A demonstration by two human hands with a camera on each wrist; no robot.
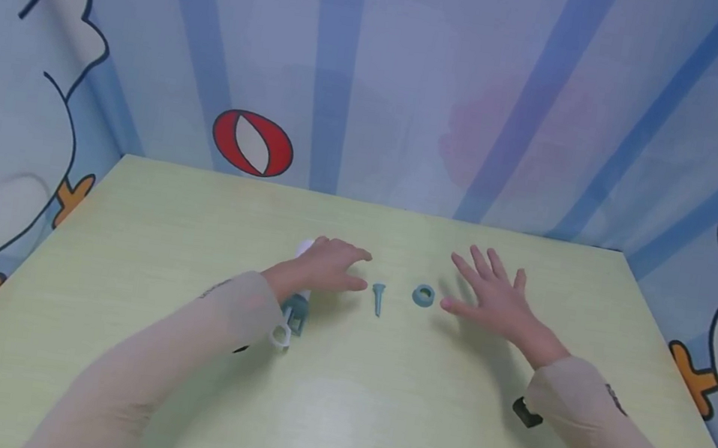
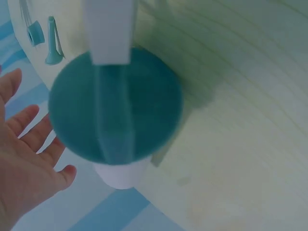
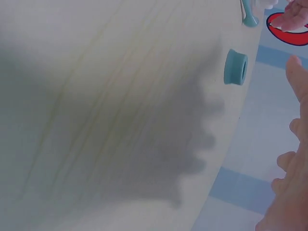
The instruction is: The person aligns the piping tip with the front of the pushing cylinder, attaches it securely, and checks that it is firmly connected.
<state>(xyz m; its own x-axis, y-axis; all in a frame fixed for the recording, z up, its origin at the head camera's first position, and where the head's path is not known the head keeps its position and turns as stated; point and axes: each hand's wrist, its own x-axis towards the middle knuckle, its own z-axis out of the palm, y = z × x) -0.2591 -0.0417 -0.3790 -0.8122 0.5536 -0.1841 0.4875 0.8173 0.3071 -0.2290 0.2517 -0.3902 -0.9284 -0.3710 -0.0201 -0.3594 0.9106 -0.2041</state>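
My left hand (image 1: 329, 265) hovers with relaxed, spread fingers over a teal-and-white object (image 1: 296, 308), and my forearm hides part of it. In the left wrist view a round teal disc (image 2: 72, 110) and a blurred white bar (image 2: 108, 33) show close up beside the fingers. Just right of the left fingertips lies a slim teal peg (image 1: 378, 301) with a flared head. Further right is a teal spool-like ring (image 1: 422, 303). Past that ring, my right hand (image 1: 493, 295) is held above the table, fingers fanned out and holding nothing.
The pale wood-grain table (image 1: 331, 432) ends at a blue striped backdrop (image 1: 390, 92) printed with cartoon figures. A white piece with a loop (image 1: 280, 336) sits at the near end of the teal-and-white object. A small black device (image 1: 528, 413) is at the right cuff.
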